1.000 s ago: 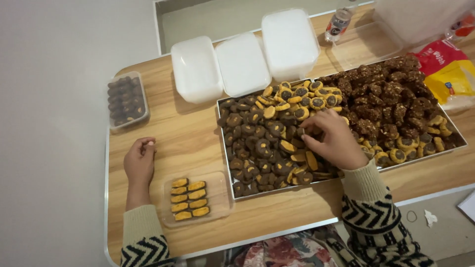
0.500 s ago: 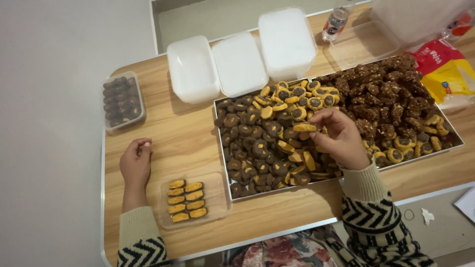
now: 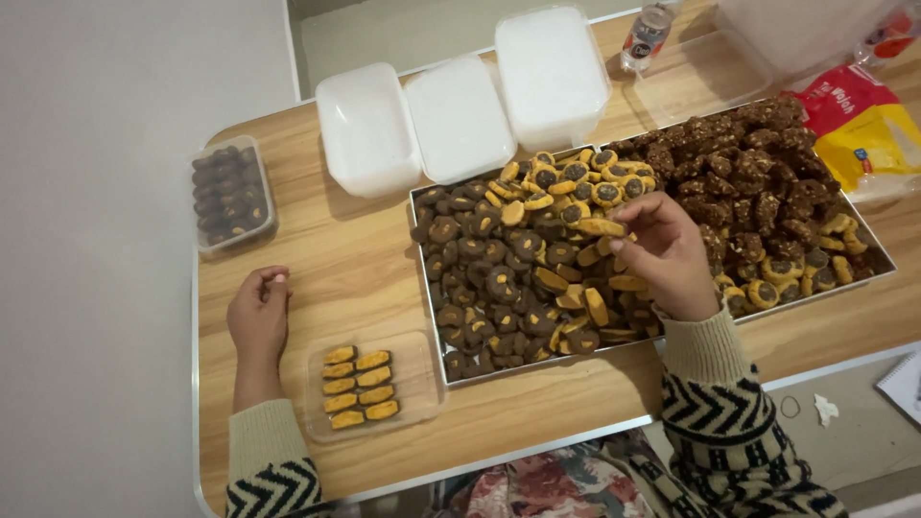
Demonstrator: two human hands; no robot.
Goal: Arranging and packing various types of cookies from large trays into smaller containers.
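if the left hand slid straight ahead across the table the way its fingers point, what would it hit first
Probably the clear tub of dark cookies; the left hand points up the bare wood toward it, though it could pass just right of the tub.

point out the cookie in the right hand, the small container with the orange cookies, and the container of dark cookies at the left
orange cookie [image 3: 602,227], head view, middle of its top, held at the right hand's fingertips
small clear container [image 3: 417,369], head view, bare floor right of the rows
dark-cookie container [image 3: 228,194], head view, its middle
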